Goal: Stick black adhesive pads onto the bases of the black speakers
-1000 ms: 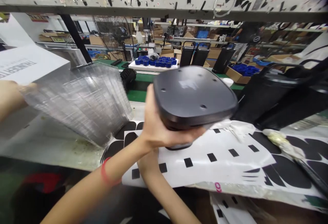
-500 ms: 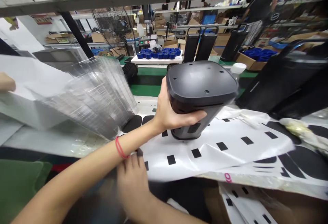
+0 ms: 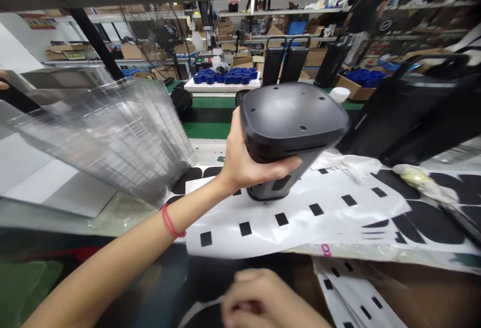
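My left hand (image 3: pixel 251 162) is wrapped around a black rounded-square housing (image 3: pixel 295 115), its flat end with screw holes facing up and its lower end over the white sticker sheet (image 3: pixel 263 238). The sheet bears small black squares. Below the bench edge, my right hand (image 3: pixel 259 298) is blurred, with its fingers curled; whether it holds anything cannot be made out. A dark piece with a pale edge (image 3: pixel 203 313) shows just left of it.
Clear plastic trays (image 3: pixel 124 132) lean on the left. Black cases (image 3: pixel 406 112) stand at the right, beside white gloves (image 3: pixel 428 185). Blue rings (image 3: pixel 225 76) sit across the green belt (image 3: pixel 210 130). An open carton (image 3: pixel 413 288) is below the bench.
My right hand has moved from beside my left wrist down and to the right, below the bench edge. At far left, another person's hand and a white sheet have moved away. The view has shifted slightly.
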{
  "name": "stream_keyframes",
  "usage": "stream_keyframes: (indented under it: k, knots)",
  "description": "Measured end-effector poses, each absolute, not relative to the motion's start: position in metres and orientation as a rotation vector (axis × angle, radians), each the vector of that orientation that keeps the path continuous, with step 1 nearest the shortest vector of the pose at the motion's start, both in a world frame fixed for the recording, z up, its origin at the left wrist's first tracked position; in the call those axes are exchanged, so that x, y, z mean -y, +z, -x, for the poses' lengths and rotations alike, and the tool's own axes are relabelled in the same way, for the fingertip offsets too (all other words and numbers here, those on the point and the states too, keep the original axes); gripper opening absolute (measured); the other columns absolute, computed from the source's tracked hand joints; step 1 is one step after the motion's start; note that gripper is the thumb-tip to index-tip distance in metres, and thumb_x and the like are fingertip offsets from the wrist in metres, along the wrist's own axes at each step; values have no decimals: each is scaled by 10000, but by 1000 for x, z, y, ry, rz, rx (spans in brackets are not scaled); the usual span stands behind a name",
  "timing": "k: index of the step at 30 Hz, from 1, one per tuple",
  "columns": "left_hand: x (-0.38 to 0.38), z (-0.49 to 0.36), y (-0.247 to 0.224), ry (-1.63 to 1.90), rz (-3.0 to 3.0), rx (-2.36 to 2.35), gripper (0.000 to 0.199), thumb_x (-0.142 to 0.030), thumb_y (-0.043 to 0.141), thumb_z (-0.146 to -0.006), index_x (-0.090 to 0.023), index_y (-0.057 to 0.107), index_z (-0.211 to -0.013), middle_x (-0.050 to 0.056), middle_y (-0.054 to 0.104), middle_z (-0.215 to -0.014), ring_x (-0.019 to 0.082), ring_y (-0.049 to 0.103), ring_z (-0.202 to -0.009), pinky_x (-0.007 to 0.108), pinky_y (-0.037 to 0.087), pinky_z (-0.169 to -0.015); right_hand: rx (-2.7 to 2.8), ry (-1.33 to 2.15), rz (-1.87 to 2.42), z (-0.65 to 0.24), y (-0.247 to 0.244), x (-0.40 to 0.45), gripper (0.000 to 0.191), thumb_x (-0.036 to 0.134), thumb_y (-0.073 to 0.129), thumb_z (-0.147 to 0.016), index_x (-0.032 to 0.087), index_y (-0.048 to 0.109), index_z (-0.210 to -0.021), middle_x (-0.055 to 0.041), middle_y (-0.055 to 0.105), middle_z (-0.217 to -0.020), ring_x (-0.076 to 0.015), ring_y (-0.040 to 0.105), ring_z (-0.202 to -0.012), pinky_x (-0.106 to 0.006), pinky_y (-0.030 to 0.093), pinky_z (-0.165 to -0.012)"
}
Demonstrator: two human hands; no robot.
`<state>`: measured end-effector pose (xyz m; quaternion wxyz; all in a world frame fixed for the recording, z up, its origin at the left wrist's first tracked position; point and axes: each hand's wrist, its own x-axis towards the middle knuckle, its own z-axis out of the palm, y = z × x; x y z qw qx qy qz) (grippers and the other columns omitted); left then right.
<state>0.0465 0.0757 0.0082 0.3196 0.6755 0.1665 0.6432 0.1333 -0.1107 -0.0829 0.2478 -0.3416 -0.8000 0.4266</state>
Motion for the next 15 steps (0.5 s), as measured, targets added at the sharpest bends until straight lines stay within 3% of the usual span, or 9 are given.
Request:
stream_keyframes:
  k: [3, 4, 5, 7, 8, 10, 12, 13, 15]
  knots:
    - [-76, -44, 7, 1756, -1706, -475, 825, -441, 897, -517, -185, 462, -1170, 143, 582, -1198, 295, 594, -1149, 475, 496, -1064, 1623, 876, 1420, -216, -89, 140, 334, 545, 581, -954, 263, 651, -789, 34, 640, -681, -150, 646, -585, -218, 511, -524]
    - [-75, -44, 7, 1777, -1690, -503, 830, -439, 900, -508, -181, 465, -1166, 146, 582, -1187, 299, 599, -1136, 492, 500, -1061, 1348, 639, 1575, -235, -94, 147, 255, 522, 547, -978, 289, 610, -893, 37, 645, -699, -164, 647, -582, -242, 525, -534]
    - [-74, -44, 8, 1798, -1679, -532, 828, -446, 903, -499, -184, 472, -1157, 141, 586, -1170, 301, 607, -1116, 506, 507, -1054, 1234, 505, 1646, -249, -101, 149, 210, 497, 508, -998, 301, 562, -1049, 30, 642, -714, -187, 659, -622, -286, 557, -600]
    - [-69, -44, 8, 1835, -1679, -578, 824, -461, 916, -468, -194, 496, -1125, 130, 597, -1154, 309, 620, -1097, 518, 524, -1042, 1150, 275, 1722, -261, -119, 142, 398, 494, 558, -968, 255, 441, -1264, -47, 684, -888, -263, 703, -890, -441, 567, -860]
    - [-66, -42, 7, 1853, -1687, -611, 844, -477, 924, -436, -197, 510, -1116, 124, 609, -1149, 317, 629, -1088, 519, 538, -1026, 1179, 194, 1736, -262, -130, 132, 574, 553, 596, -927, 203, 391, -1334, -135, 677, -1081, -324, 646, -1131, -545, 482, -1020]
    - [-58, -33, 3, 1900, -1692, -725, 863, -523, 928, -397, -195, 552, -1102, 112, 647, -1123, 323, 653, -1038, 531, 565, -986, 1228, 61, 1775, -256, -153, 108, 887, 688, 629, -841, 96, 320, -1424, -294, 465, -1449, -430, 287, -1480, -694, 179, -1183]
    - [-50, -16, -7, 1943, -1675, -889, 766, -610, 891, -449, -202, 627, -1040, 76, 702, -1010, 302, 677, -923, 565, 573, -958, 1264, -3, 1808, -247, -171, 86, 1037, 757, 580, -830, 10, 257, -1473, -362, 352, -1520, -459, 200, -1511, -732, 46, -1185]
    - [-47, -4, -13, 1930, -1683, -937, 633, -651, 851, -512, -213, 672, -933, 40, 718, -869, 271, 679, -818, 576, 559, -984, 1269, -20, 1821, -243, -177, 80, 1049, 760, 558, -842, -7, 243, -1485, -376, 353, -1517, -467, 215, -1507, -743, 30, -1179]
    - [-40, 20, -26, 1896, -1705, -1001, 529, -690, 799, -576, -258, 717, -869, -12, 691, -724, 309, 694, -910, 594, 484, -1095, 1252, -35, 1828, -237, -183, 75, 997, 713, 543, -882, 12, 217, -1511, -369, 412, -1484, -466, 297, -1480, -759, 81, -1167]
